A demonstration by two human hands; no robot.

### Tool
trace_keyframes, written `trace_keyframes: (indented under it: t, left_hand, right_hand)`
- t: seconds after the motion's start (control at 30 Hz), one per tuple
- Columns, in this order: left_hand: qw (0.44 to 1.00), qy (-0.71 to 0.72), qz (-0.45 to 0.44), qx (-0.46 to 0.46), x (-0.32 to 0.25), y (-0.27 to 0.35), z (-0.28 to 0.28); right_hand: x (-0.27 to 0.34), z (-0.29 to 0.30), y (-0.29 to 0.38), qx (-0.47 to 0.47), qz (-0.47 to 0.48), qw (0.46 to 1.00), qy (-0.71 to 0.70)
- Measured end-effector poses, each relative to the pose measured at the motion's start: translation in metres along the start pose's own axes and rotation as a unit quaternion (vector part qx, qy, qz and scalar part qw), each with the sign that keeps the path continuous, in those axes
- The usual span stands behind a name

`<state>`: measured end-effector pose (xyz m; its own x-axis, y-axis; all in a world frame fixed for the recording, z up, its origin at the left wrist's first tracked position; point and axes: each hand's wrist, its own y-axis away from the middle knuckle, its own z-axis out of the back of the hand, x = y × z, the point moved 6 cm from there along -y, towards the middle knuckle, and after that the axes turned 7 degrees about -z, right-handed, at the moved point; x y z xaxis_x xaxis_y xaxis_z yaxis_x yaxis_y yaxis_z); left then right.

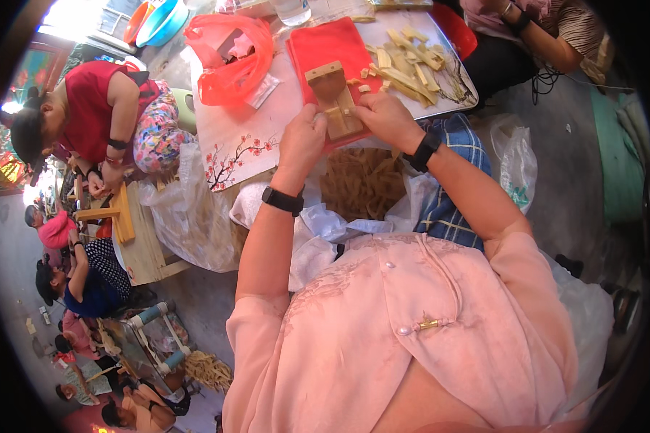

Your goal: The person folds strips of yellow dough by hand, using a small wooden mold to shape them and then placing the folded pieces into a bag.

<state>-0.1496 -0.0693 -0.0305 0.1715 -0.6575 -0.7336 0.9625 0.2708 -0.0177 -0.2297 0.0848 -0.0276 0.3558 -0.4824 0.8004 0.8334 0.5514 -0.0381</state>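
A small wooden stand [331, 89] with a raised, notched back end rests on a folded red cloth [325, 40] on the table. Across its lower part lies a short pale strip [337, 112], its ends at my fingertips. My left hand [303, 135] pinches the strip's left end beside the stand. On the other side, my right hand [383, 118] pinches the right end between thumb and finger. Small cut pale pieces [364, 88] lie on the cloth near my right knuckles. Fingers partly hide the strip's ends.
Loose pale plant strips [411, 65] are heaped at the table's right. A red plastic bag [233, 59] sits to the left. Below the table edge is a bag of brown shavings [363, 181]. Another person [97, 113] works at the left; a further person's arm [547, 46] shows at upper right.
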Motion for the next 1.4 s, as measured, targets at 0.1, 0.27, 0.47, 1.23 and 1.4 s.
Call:
trace_keyframes:
  t: [0.1, 0.27, 0.47, 1.23, 1.4]
  left_hand:
    - [0.998, -0.039, -0.038, -0.032, -0.011, 0.023, 0.010]
    - [0.993, 0.056, -0.102, -0.033, -0.009, 0.065, 0.003]
    - [0.713, 0.670, 0.184, 0.091, -0.012, 0.104, -0.049]
    - [0.961, 0.007, -0.241, -0.135, -0.067, 0.095, 0.024]
    - [0.843, 0.533, 0.030, 0.059, -0.043, 0.091, -0.006]
  right_hand:
    - [-0.005, 0.011, 0.012, -0.018, -0.032, 0.999, 0.021]
    - [0.049, 0.022, 0.054, -0.086, 0.149, 0.984, -0.047]
    - [0.085, -0.006, 0.101, -0.001, 0.238, 0.949, -0.205]
    - [0.085, 0.004, 0.096, 0.072, 0.140, 0.959, -0.234]
    - [0.072, 0.011, 0.087, 0.093, 0.114, 0.970, -0.192]
